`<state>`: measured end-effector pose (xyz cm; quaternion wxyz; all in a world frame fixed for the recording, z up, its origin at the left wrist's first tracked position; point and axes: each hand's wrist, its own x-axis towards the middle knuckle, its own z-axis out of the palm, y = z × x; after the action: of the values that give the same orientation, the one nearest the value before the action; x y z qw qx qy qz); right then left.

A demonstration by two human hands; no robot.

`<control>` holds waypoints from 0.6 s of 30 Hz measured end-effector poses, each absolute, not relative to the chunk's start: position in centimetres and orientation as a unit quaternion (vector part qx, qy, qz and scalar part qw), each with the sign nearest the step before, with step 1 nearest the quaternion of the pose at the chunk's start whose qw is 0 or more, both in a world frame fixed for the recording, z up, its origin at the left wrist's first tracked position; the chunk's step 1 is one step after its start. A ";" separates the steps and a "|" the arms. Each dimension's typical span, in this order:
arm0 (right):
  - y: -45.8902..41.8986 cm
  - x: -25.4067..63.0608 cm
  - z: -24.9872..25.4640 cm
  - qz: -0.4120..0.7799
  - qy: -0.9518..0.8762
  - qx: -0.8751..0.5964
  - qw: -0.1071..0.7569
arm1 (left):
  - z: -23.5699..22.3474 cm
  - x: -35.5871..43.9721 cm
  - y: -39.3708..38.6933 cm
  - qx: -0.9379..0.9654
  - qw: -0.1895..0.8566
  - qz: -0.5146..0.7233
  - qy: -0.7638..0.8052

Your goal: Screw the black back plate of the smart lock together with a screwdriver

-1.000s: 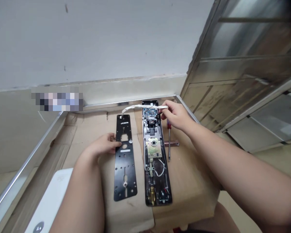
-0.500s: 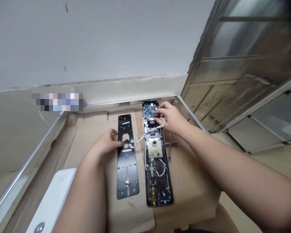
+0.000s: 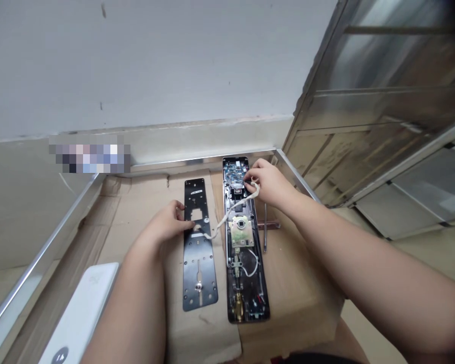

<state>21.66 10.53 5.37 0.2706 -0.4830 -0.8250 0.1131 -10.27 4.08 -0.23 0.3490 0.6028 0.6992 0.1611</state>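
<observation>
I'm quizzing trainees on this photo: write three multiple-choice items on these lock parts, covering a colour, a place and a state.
1. What colour is the plate? A) white B) black C) red
2. Where is the screwdriver? A) on the plate B) inside the lock body C) beside the lock body
3. What state is the ribbon cable in? A) coiled on the white box B) running from lock body to plate C) cut in two

1 B: its surface shows black.
2 C: it lies on the cardboard, right of the lock body.
3 B: it spans the gap between the right hand and the left hand.

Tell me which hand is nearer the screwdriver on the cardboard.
Right. The right hand is just above the screwdriver; the left hand is farther off, beyond the door lock body, on the black mounting plate.
</observation>
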 end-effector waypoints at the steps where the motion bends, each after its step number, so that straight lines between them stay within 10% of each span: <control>1: 10.5 21.6 5.3 0.092 -0.830 -0.477 0.275 | -0.1 -10.2 4.0 0.601 0.351 0.161 0.699; 18: 9.9 21.0 5.6 -0.030 -0.871 -0.449 0.197 | -0.4 -9.4 4.4 0.670 0.273 0.134 0.677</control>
<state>20.99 9.94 5.56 0.1971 -0.4491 -0.8710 -0.0295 -9.36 4.36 -0.41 0.2734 0.6697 0.6774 0.1339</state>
